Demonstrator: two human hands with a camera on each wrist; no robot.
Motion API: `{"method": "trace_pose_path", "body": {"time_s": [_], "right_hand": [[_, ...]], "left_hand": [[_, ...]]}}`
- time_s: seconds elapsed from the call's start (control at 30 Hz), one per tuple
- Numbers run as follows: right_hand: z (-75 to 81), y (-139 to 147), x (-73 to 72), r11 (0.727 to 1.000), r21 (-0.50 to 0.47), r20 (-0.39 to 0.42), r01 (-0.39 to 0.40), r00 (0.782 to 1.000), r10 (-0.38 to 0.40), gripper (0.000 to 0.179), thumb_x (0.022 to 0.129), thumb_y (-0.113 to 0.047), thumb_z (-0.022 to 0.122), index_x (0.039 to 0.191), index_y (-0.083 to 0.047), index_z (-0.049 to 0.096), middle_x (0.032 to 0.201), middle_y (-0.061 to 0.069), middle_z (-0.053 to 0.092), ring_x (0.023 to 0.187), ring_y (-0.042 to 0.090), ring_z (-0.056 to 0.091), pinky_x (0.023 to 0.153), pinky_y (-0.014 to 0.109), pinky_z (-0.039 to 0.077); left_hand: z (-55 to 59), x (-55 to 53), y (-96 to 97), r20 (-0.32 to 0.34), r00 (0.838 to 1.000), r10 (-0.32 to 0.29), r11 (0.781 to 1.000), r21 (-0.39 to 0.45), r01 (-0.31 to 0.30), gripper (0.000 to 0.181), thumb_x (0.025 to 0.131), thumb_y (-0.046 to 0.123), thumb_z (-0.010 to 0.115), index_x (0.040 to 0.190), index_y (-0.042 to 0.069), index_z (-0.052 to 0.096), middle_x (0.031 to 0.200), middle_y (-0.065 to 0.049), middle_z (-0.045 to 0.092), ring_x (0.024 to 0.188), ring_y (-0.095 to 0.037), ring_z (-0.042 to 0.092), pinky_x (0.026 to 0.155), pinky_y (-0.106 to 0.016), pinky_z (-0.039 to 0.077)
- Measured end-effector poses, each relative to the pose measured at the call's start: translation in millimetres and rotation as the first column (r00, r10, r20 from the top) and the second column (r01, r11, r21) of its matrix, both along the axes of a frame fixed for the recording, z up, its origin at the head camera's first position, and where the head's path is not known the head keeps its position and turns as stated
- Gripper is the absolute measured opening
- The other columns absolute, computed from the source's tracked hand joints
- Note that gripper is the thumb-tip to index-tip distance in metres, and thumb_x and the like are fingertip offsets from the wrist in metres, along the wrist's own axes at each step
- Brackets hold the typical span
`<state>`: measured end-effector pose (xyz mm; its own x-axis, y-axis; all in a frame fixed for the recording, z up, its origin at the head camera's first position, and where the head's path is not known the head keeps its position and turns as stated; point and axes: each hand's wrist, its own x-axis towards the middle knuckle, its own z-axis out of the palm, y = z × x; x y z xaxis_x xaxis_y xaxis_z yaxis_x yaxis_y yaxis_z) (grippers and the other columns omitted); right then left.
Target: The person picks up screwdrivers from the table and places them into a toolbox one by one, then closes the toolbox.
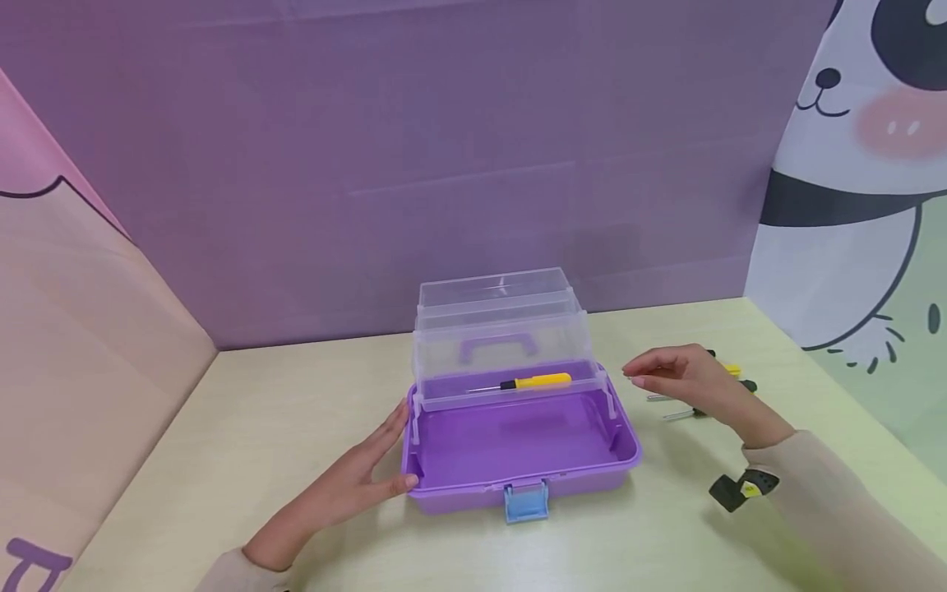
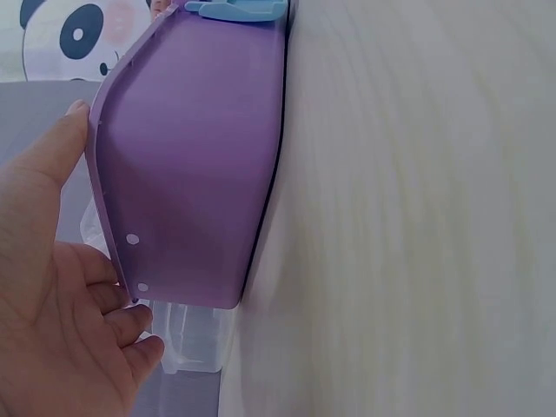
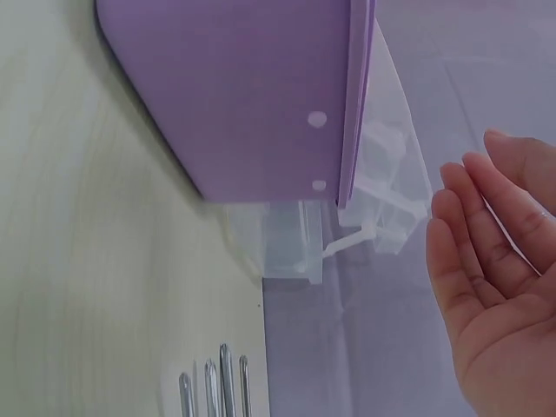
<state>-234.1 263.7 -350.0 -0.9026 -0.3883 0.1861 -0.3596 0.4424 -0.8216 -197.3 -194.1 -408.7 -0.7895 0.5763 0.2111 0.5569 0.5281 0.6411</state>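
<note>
A purple toolbox (image 1: 518,440) stands on the table with its clear lid and trays (image 1: 503,321) raised at the back. A yellow-handled screwdriver (image 1: 543,381) lies across the lowest clear tray. My left hand (image 1: 348,481) is spread along the box's left side, thumb on the rim near the front corner, fingers by the back corner. To the right of the box, my right hand (image 1: 684,380) hovers above the table with relaxed fingers and nothing in it. Its fingers (image 3: 473,221) are lightly bent in the right wrist view.
Several more screwdrivers (image 3: 226,382) lie on the table beneath and beyond the right hand, partly hidden by it. A light blue latch (image 1: 527,501) hangs down at the box's front. Behind the table (image 1: 296,386) rises a purple cloth backdrop (image 1: 370,164).
</note>
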Motion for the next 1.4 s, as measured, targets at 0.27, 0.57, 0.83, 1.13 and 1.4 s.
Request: {"method": "trace_pose_path", "body": {"time_s": [0.27,0.57,0.83,1.13,1.4], "right_hand": [[-4.3,13.5,-1.3,0.999,-0.039,-0.027,-0.019,0.999,0.018,0.022,0.089,-0.008,0.065,0.106,0.006,0.066,0.103,-0.001,0.07,0.092,0.008,0.067,0.078,0.031,0.056],[-11.1,30.7,-1.4,1.0,0.017,-0.011,0.026,1.0,-0.026,0.027,0.09,-0.011,0.064,0.11,0.007,0.063,0.104,-0.003,0.069,0.094,0.008,0.066,0.078,0.024,0.055],[-15.6,45.9,-4.1,0.997,0.015,-0.015,0.073,0.997,-0.073,0.027,0.089,-0.011,0.065,0.11,0.007,0.064,0.103,-0.012,0.068,0.093,-0.002,0.062,0.077,0.017,0.053],[-23.0,65.4,-6.5,0.989,0.049,-0.042,0.139,0.99,-0.137,0.032,0.091,-0.013,0.063,0.115,0.008,0.06,0.102,-0.02,0.065,0.091,0.004,0.065,0.077,0.014,0.052],[-25.1,84.1,-7.0,0.991,0.064,-0.041,0.117,0.993,-0.114,0.025,0.092,-0.006,0.06,0.113,0.007,0.061,0.103,-0.014,0.068,0.091,0.0,0.064,0.075,0.015,0.052]], "left_hand": [[0.7,0.1,2.2,-0.001,1.0,0.001,1.0,-0.005,-0.001,0.085,0.09,0.029,0.065,0.152,0.011,0.009,0.158,-0.01,0.005,0.14,-0.041,0.015,0.105,-0.06,0.025],[1.0,-0.5,2.1,0.002,1.0,-0.001,1.0,0.002,0.001,0.085,0.089,0.028,0.065,0.152,0.01,0.01,0.158,-0.005,0.004,0.14,-0.04,0.014,0.105,-0.059,0.025],[-0.3,-0.7,2.4,0.005,1.0,0.007,1.0,0.0,-0.007,0.085,0.089,0.028,0.065,0.152,0.011,0.01,0.158,-0.004,0.004,0.14,-0.041,0.015,0.105,-0.06,0.026],[-0.9,-1.7,3.1,0.013,1.0,0.002,1.0,0.014,-0.002,0.085,0.09,0.029,0.065,0.152,0.012,0.01,0.159,0.0,0.003,0.141,-0.036,0.013,0.106,-0.059,0.026],[-0.1,-0.8,2.4,0.015,1.0,0.005,1.0,0.017,-0.005,0.085,0.09,0.029,0.064,0.152,0.013,0.009,0.159,-0.003,0.004,0.141,-0.037,0.013,0.105,-0.06,0.027]]}}
